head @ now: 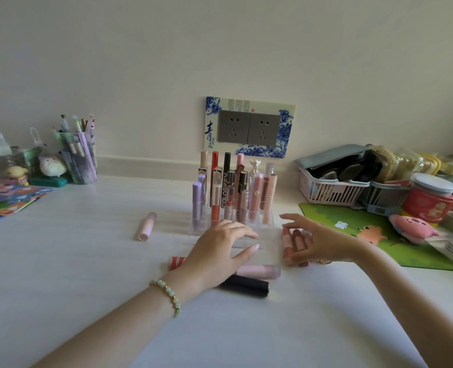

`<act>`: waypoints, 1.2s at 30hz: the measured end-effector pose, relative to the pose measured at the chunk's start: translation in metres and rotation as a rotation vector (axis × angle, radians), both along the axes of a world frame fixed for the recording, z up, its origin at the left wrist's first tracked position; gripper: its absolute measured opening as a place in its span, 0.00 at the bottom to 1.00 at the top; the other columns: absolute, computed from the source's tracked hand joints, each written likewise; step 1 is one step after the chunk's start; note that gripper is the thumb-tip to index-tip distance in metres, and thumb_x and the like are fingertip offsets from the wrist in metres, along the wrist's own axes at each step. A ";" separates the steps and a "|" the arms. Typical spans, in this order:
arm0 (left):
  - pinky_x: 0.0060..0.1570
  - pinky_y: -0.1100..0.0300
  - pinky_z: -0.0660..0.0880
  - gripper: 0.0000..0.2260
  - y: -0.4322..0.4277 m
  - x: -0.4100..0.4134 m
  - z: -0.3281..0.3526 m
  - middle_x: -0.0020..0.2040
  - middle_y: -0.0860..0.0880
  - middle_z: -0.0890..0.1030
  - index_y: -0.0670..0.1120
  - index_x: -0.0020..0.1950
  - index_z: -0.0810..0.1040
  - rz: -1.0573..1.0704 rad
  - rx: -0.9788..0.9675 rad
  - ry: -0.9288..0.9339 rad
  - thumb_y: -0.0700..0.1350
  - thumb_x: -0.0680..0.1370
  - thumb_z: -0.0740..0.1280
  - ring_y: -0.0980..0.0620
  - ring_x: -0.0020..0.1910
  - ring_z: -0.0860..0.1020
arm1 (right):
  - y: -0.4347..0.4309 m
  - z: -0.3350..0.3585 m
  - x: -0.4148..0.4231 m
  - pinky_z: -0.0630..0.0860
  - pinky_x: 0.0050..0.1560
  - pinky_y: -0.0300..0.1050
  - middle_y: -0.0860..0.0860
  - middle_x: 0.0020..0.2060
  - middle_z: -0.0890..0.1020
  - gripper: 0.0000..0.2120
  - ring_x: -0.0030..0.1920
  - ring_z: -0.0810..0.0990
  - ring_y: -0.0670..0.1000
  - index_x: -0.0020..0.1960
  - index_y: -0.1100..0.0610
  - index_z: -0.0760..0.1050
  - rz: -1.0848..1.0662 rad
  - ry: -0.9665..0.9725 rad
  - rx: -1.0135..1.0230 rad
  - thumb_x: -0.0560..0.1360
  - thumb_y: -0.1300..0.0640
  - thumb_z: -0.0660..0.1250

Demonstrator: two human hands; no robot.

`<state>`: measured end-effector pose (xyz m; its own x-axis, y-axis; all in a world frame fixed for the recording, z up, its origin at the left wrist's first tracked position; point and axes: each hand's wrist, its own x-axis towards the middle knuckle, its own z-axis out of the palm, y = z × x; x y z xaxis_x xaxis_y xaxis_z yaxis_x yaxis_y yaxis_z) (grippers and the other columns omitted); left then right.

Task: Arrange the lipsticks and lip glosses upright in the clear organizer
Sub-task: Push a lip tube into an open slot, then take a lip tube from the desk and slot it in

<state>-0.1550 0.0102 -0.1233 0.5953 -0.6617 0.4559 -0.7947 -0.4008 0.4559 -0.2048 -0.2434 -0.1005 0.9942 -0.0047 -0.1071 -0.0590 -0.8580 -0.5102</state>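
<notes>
A plain pale wall (220,49) fills the back, with a low strip (140,163) along its foot, and two grey plug sockets (249,127) sit in a blue flower frame (286,120) just above the white table (60,261), all in soft, even light.

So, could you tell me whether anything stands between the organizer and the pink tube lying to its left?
Nothing visible does; only bare table lies between the pink tube and the clear organizer's left side.
</notes>
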 end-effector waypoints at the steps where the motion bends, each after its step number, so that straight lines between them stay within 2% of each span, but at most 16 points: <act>1: 0.64 0.62 0.66 0.14 0.000 0.000 0.000 0.59 0.59 0.77 0.54 0.60 0.78 0.002 -0.007 0.001 0.56 0.78 0.62 0.62 0.62 0.69 | 0.000 -0.001 0.001 0.69 0.60 0.42 0.40 0.63 0.70 0.46 0.63 0.68 0.47 0.70 0.37 0.56 0.008 -0.012 -0.024 0.60 0.43 0.78; 4: 0.64 0.61 0.66 0.14 -0.001 -0.001 0.001 0.59 0.60 0.77 0.54 0.60 0.77 0.002 -0.023 0.027 0.56 0.78 0.62 0.63 0.61 0.69 | 0.002 -0.004 0.000 0.65 0.63 0.45 0.40 0.62 0.71 0.45 0.64 0.65 0.48 0.69 0.38 0.56 0.005 -0.052 -0.047 0.59 0.43 0.78; 6: 0.64 0.61 0.66 0.14 -0.001 -0.003 0.004 0.59 0.60 0.77 0.54 0.60 0.77 -0.008 -0.026 0.048 0.57 0.78 0.61 0.63 0.61 0.69 | 0.006 -0.002 -0.005 0.66 0.60 0.42 0.42 0.62 0.71 0.44 0.63 0.66 0.47 0.69 0.41 0.58 -0.009 -0.101 -0.009 0.60 0.44 0.78; 9: 0.62 0.64 0.68 0.16 -0.001 -0.006 0.009 0.58 0.60 0.77 0.55 0.60 0.77 -0.015 -0.066 0.095 0.59 0.77 0.60 0.64 0.59 0.71 | 0.016 0.014 -0.018 0.68 0.54 0.33 0.43 0.63 0.71 0.43 0.63 0.69 0.45 0.66 0.45 0.61 -0.014 -0.276 0.052 0.57 0.39 0.76; 11: 0.60 0.67 0.67 0.18 -0.003 -0.011 0.014 0.57 0.62 0.79 0.56 0.60 0.78 -0.037 -0.144 0.255 0.62 0.76 0.59 0.66 0.59 0.73 | 0.030 0.029 -0.027 0.68 0.52 0.25 0.43 0.63 0.72 0.42 0.64 0.69 0.40 0.65 0.48 0.63 0.017 -0.441 0.175 0.56 0.40 0.76; 13: 0.60 0.65 0.68 0.22 -0.007 -0.016 0.020 0.55 0.60 0.82 0.53 0.59 0.80 -0.119 -0.277 0.537 0.63 0.73 0.59 0.65 0.57 0.76 | 0.049 0.040 -0.035 0.65 0.55 0.22 0.42 0.63 0.72 0.42 0.65 0.68 0.37 0.66 0.50 0.63 0.092 -0.555 0.231 0.57 0.44 0.77; 15: 0.60 0.61 0.71 0.21 -0.007 -0.019 0.026 0.52 0.54 0.84 0.49 0.57 0.81 -0.189 -0.353 0.767 0.61 0.75 0.59 0.59 0.54 0.80 | 0.068 0.043 -0.040 0.62 0.63 0.27 0.41 0.65 0.70 0.43 0.67 0.66 0.36 0.67 0.50 0.62 0.169 -0.620 0.140 0.58 0.43 0.78; 17: 0.60 0.58 0.73 0.16 -0.005 -0.020 0.030 0.48 0.51 0.85 0.49 0.54 0.82 -0.211 -0.361 0.839 0.56 0.76 0.63 0.54 0.52 0.82 | 0.080 0.039 -0.041 0.62 0.66 0.33 0.41 0.66 0.68 0.44 0.68 0.64 0.38 0.69 0.50 0.61 0.203 -0.664 0.002 0.58 0.39 0.76; 19: 0.58 0.59 0.75 0.12 -0.002 -0.019 0.031 0.45 0.51 0.86 0.50 0.52 0.82 -0.201 -0.371 0.820 0.54 0.74 0.66 0.53 0.49 0.82 | 0.084 0.036 -0.040 0.61 0.66 0.33 0.40 0.66 0.68 0.43 0.68 0.64 0.38 0.69 0.48 0.61 0.212 -0.663 -0.005 0.60 0.39 0.75; 22: 0.50 0.67 0.74 0.09 0.000 -0.017 0.028 0.37 0.53 0.84 0.50 0.51 0.82 -0.209 -0.390 0.758 0.51 0.74 0.67 0.58 0.45 0.82 | 0.089 0.034 -0.035 0.68 0.65 0.36 0.43 0.64 0.73 0.33 0.65 0.71 0.40 0.68 0.50 0.65 0.148 -0.634 0.319 0.67 0.48 0.73; 25: 0.59 0.58 0.73 0.09 0.001 -0.015 0.026 0.36 0.55 0.83 0.51 0.51 0.81 -0.201 -0.385 0.678 0.51 0.74 0.67 0.54 0.50 0.82 | 0.092 0.033 -0.028 0.77 0.57 0.42 0.52 0.51 0.83 0.17 0.52 0.82 0.47 0.60 0.55 0.74 0.048 -0.618 0.590 0.72 0.59 0.69; 27: 0.61 0.53 0.73 0.07 0.001 -0.016 0.024 0.35 0.55 0.83 0.52 0.49 0.82 -0.181 -0.366 0.604 0.51 0.75 0.67 0.51 0.49 0.82 | 0.094 0.031 -0.025 0.77 0.50 0.38 0.54 0.44 0.85 0.13 0.48 0.84 0.50 0.56 0.56 0.77 0.019 -0.623 0.654 0.72 0.61 0.70; 29: 0.59 0.51 0.74 0.08 0.001 -0.016 0.023 0.36 0.55 0.82 0.51 0.49 0.82 -0.142 -0.354 0.550 0.52 0.75 0.67 0.51 0.48 0.82 | 0.095 0.030 -0.023 0.77 0.47 0.36 0.55 0.43 0.85 0.12 0.46 0.84 0.50 0.55 0.57 0.77 0.011 -0.628 0.691 0.72 0.62 0.70; 31: 0.59 0.52 0.75 0.11 0.002 -0.015 0.021 0.39 0.56 0.83 0.51 0.54 0.81 -0.089 -0.351 0.477 0.53 0.75 0.66 0.54 0.48 0.82 | 0.095 0.034 -0.019 0.77 0.45 0.36 0.55 0.44 0.85 0.12 0.45 0.84 0.49 0.55 0.58 0.77 -0.007 -0.643 0.706 0.71 0.62 0.70; 33: 0.62 0.55 0.73 0.17 0.004 -0.012 0.018 0.50 0.58 0.83 0.52 0.63 0.76 -0.017 -0.295 0.362 0.54 0.76 0.65 0.59 0.54 0.79 | 0.091 0.040 -0.012 0.78 0.46 0.37 0.53 0.44 0.85 0.12 0.45 0.84 0.48 0.55 0.56 0.77 -0.054 -0.697 0.654 0.71 0.61 0.70; 36: 0.63 0.64 0.66 0.21 0.010 -0.011 0.012 0.64 0.59 0.74 0.56 0.70 0.68 0.056 -0.060 0.184 0.59 0.77 0.59 0.61 0.64 0.71 | 0.081 0.048 0.000 0.79 0.46 0.37 0.49 0.42 0.84 0.11 0.43 0.84 0.45 0.53 0.51 0.75 -0.148 -0.787 0.570 0.72 0.60 0.69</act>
